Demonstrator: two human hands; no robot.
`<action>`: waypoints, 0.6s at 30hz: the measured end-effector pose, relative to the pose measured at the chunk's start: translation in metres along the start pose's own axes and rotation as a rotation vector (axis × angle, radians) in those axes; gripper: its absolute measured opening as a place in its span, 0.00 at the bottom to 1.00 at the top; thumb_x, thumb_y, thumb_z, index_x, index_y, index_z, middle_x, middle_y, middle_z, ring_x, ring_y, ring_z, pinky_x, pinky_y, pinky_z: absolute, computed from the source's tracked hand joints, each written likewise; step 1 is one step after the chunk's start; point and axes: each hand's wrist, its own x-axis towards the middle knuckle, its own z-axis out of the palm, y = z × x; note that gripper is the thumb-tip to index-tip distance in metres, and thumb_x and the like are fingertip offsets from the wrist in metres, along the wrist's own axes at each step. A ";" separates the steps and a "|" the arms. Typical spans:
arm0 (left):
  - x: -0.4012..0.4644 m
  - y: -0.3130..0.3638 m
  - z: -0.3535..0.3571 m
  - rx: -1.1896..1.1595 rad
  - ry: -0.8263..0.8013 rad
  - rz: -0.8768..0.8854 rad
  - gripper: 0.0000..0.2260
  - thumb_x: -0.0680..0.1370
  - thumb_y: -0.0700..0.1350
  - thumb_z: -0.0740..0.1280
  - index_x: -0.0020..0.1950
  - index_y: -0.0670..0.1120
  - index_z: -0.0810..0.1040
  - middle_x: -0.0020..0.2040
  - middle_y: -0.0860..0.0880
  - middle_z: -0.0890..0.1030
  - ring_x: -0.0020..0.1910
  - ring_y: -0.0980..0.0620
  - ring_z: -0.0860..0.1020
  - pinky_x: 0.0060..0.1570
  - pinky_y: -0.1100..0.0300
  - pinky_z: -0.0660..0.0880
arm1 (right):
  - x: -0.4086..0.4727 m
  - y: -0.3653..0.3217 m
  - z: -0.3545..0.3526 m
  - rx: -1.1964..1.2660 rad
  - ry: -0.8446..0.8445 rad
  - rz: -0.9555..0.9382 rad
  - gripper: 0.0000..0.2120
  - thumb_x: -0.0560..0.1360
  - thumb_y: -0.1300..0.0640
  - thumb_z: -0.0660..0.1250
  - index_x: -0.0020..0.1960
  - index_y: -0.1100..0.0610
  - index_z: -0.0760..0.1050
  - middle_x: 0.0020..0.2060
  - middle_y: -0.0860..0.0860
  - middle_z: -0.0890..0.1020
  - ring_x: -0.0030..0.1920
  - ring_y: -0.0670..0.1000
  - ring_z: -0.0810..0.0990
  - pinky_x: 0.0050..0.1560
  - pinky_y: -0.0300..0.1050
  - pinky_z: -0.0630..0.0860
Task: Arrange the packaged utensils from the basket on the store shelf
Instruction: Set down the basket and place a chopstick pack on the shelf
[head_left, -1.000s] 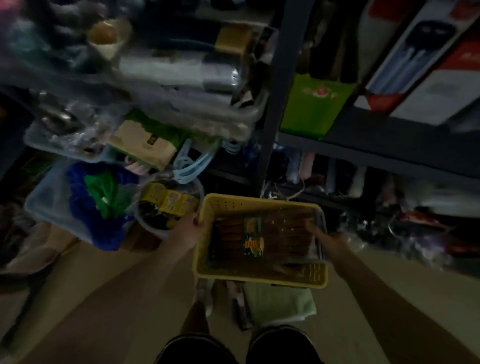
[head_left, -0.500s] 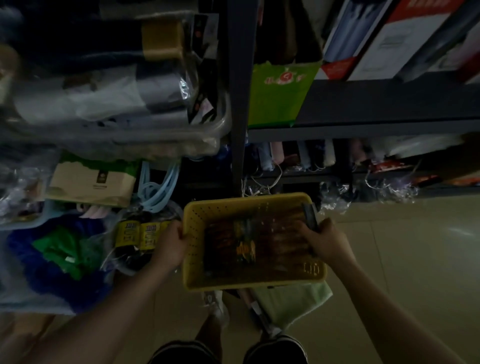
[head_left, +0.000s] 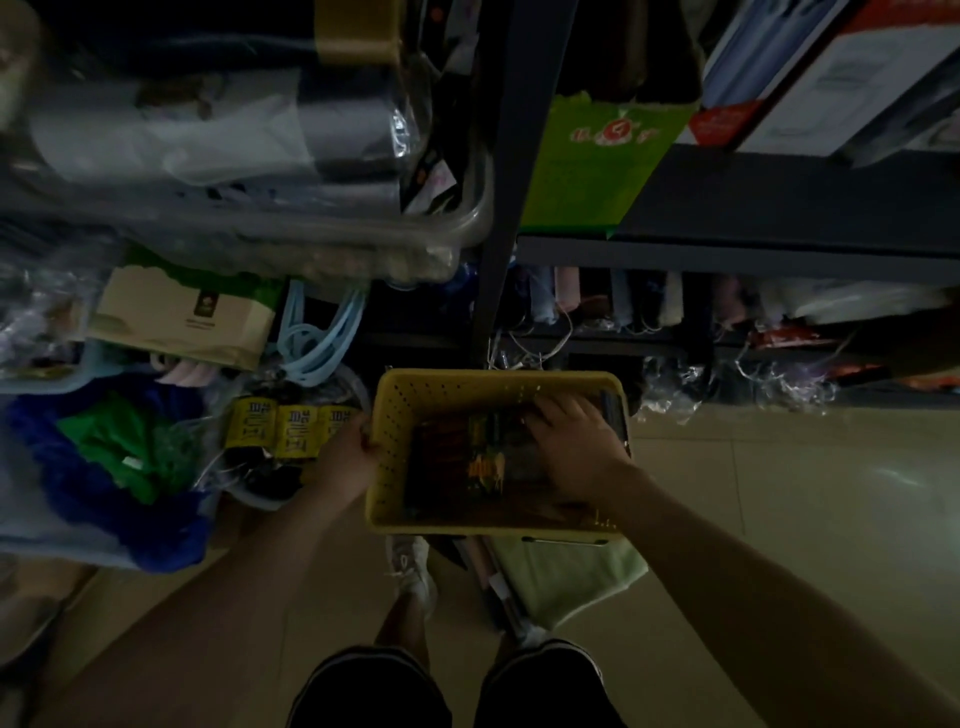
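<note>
Left clutter: I see a blue and green cloth bundle (head_left: 111, 462) and yellow-labelled packs (head_left: 291, 428) crowding the floor just beside my basket arm; swinging the basket that way risks knocking them.
Left hand (head_left: 347, 457): I have its fingers curled over the left rim of the yellow perforated plastic basket (head_left: 441, 387), carrying it alone. My worry is that one-sided hold tipping the basket once the other hand pulls.
Packaged utensils (head_left: 467, 465): dark, clear-wrapped packs lying flat in the basket bottom; slick film could slip.
Right hand (head_left: 571, 441): inside the basket, fingers bent down onto the packs near the far right corner; I cannot tell in this dim light whether they have closed on one.
Shelf post (head_left: 511, 208): the dark metal upright stands straight ahead, an edge I could clip when lifting.
Right shelf board (head_left: 779, 208): some bare dark surface shows beside the green carton (head_left: 597, 161), my likeliest open room.
Floor right: bare tiles (head_left: 779, 519), space to step.
</note>
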 end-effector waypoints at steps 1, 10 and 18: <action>0.005 -0.006 -0.001 -0.052 -0.015 -0.005 0.12 0.69 0.46 0.65 0.52 0.52 0.77 0.47 0.49 0.83 0.45 0.46 0.81 0.46 0.46 0.78 | 0.004 -0.001 -0.001 0.001 -0.107 -0.025 0.31 0.76 0.43 0.59 0.74 0.56 0.58 0.76 0.56 0.56 0.76 0.59 0.51 0.75 0.56 0.48; -0.029 0.019 -0.011 0.137 0.192 0.292 0.08 0.78 0.37 0.60 0.53 0.43 0.76 0.51 0.44 0.78 0.50 0.47 0.76 0.47 0.52 0.73 | 0.012 -0.001 -0.002 -0.337 -0.297 -0.048 0.55 0.64 0.35 0.70 0.77 0.51 0.41 0.75 0.62 0.50 0.75 0.66 0.49 0.73 0.64 0.46; -0.071 0.088 0.003 -0.717 -0.154 -0.259 0.10 0.78 0.43 0.62 0.40 0.42 0.78 0.33 0.47 0.83 0.39 0.49 0.78 0.40 0.58 0.73 | -0.045 0.031 -0.073 0.061 -0.211 0.076 0.50 0.57 0.30 0.69 0.73 0.45 0.53 0.70 0.55 0.64 0.69 0.60 0.62 0.70 0.56 0.56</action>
